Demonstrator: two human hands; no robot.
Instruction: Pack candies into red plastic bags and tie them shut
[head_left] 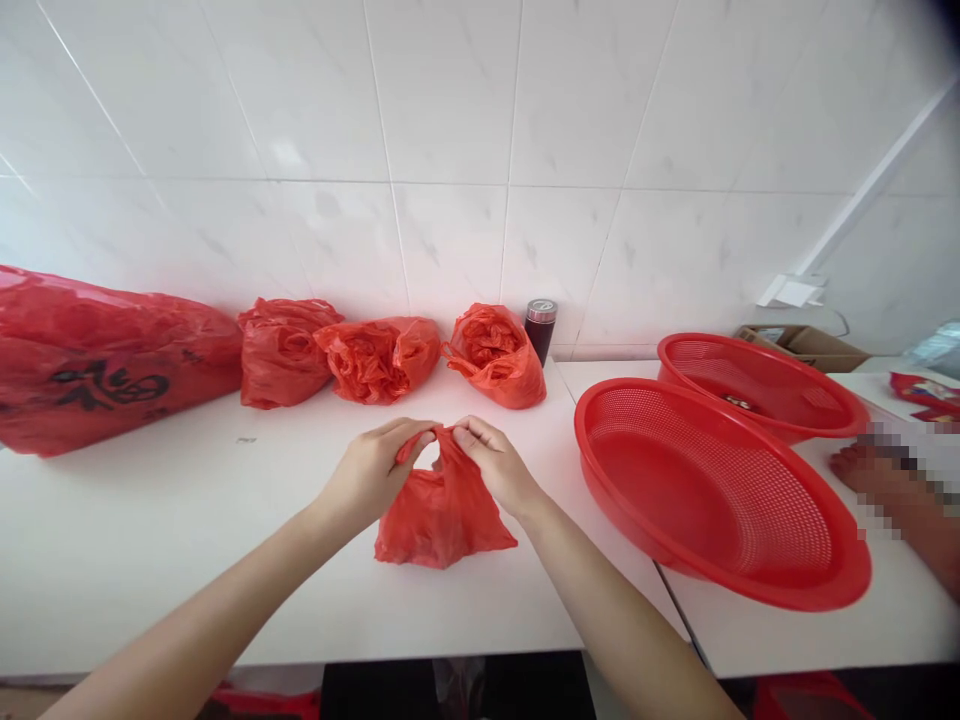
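Note:
A small red plastic bag rests on the white table in front of me, its contents hidden. My left hand pinches one of its handles at the top left. Opposite it, my right hand grips the other handle, with fingers closed near the bag's mouth. The two hands almost meet above the bag, and a gap shows below the left handle. Behind them stand three crumpled red bags: one at the left, a middle one and one at the right.
A large red bag with black writing lies at far left. Near the tiled wall stands a dark flask. Two red baskets, a front one and a rear one, are to the right, beside a cardboard box and another person's arm.

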